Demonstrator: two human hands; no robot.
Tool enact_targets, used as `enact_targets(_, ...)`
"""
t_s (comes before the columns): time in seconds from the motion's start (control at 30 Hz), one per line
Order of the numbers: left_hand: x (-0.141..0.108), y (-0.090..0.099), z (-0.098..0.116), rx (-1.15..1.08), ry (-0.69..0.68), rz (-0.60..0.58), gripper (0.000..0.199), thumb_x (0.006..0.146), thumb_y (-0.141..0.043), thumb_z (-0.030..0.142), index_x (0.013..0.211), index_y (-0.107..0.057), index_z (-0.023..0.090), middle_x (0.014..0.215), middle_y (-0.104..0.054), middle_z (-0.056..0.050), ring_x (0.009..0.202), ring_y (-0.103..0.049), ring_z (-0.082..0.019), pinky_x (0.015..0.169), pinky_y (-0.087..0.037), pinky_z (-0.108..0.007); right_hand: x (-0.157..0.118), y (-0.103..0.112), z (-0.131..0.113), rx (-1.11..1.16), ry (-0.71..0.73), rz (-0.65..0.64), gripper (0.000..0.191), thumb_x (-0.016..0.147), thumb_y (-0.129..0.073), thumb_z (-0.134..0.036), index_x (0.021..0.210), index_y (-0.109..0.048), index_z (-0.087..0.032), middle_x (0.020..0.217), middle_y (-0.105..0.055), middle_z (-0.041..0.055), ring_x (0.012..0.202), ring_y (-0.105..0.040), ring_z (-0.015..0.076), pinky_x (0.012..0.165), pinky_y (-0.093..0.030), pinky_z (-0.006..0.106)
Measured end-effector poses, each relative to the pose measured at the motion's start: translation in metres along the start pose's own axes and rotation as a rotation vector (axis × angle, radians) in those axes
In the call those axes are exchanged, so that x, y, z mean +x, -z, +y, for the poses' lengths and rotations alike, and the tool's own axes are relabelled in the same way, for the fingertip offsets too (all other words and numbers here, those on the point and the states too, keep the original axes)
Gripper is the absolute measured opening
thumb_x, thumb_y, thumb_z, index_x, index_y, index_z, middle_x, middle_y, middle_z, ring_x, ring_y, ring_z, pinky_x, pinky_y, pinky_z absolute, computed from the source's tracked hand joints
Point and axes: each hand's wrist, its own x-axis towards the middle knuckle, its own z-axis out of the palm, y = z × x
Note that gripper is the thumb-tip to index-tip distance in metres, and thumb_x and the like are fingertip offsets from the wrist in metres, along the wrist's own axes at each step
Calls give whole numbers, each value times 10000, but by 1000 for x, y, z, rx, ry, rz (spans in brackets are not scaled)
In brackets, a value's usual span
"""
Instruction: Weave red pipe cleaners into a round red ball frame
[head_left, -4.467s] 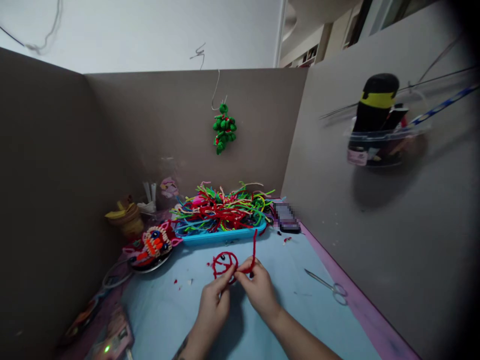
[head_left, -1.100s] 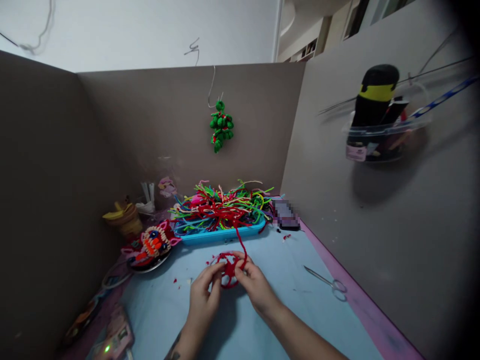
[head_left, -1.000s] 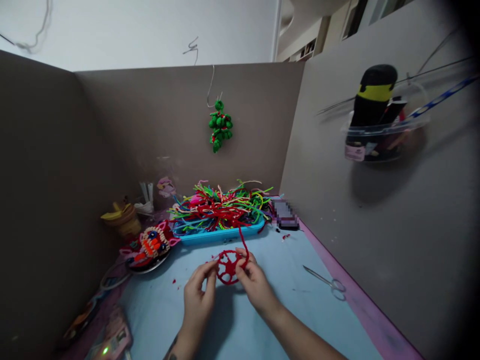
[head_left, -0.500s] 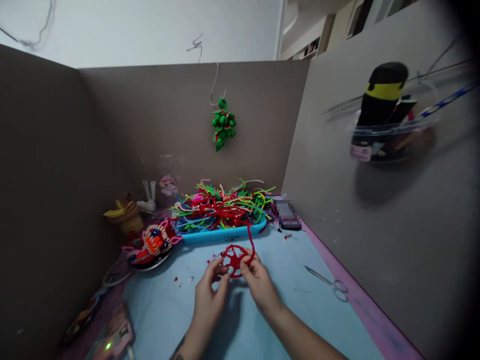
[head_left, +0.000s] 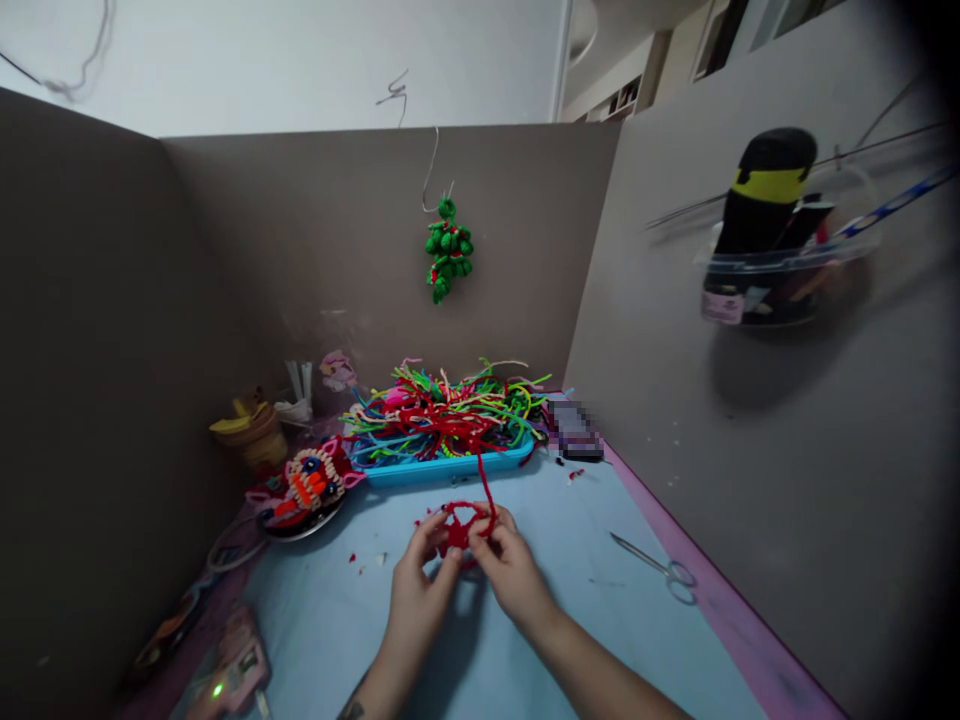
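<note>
A round, openwork red cord piece [head_left: 456,534] is held between my two hands above the blue mat [head_left: 555,600]. My left hand [head_left: 426,572] pinches its left side between thumb and fingers. On the right side, my right hand [head_left: 504,560] grips its rim, fingers closed. A red strand [head_left: 486,482] rises from my right fingers toward the blue tray [head_left: 450,467], which is heaped with coloured cords [head_left: 450,410]. The fingertips partly cover the piece.
Scissors [head_left: 664,570] lie on the right. A phone [head_left: 574,430] is beside the tray. At left are a dish with a colourful knotted figure [head_left: 311,480], a pot [head_left: 259,435] and a pink device [head_left: 238,660]. A green ornament [head_left: 448,250] hangs behind.
My right hand has shifted slightly left, closer to my left hand. The red piece has tilted and moved a little left, and the strand's lower end moved left too.
</note>
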Motion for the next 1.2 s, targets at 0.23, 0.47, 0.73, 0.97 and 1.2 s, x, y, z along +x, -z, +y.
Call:
enact_targets(0.23,2,3,1,-93,93,-52,494,725,-710,336,1171,-603,150,919,-731,-107,840,-672,-233,757,-522,-334,-2,0,-3,-58,12,-57,249,846,-602,-428,774,-662,-198,1108,-564,103,1096,-570,238,945,-480,338)
enact_targets(0.47,5,3,2,-209,151,-59,530,644,-786,374,1101,-634,153,839,-716,-76,770,-659,-206,682,-516,-293,-2,1,-6,-84,4,-88,194,845,-594,-368,774,-658,-199,1115,-575,100,1100,-570,233,955,-469,335)
enact_targets(0.73,6,0,11,-306,227,3,566,532,-843,332,1018,-617,151,594,-620,35,565,-602,-140,577,-473,-247,-1,1,-6,-124,34,-80,117,817,-599,-308,788,-635,-200,1096,-592,87,1041,-593,221,885,-490,315)
enact_targets(0.97,9,4,16,-267,262,-19,570,530,-837,367,1002,-609,145,549,-614,43,516,-560,-125,542,-396,-226,11,24,-3,-192,210,83,198,890,-514,-268,1075,-551,-207,876,-632,35,822,-622,173,764,-516,293)
enact_targets(1.2,8,3,-4,-321,349,-156,716,492,-874,415,1084,-588,131,566,-598,40,498,-540,-111,545,-388,-237,22,44,-12,-486,490,-26,309,860,-472,-95,1013,-697,-242,828,-625,56,825,-592,203,744,-501,335)
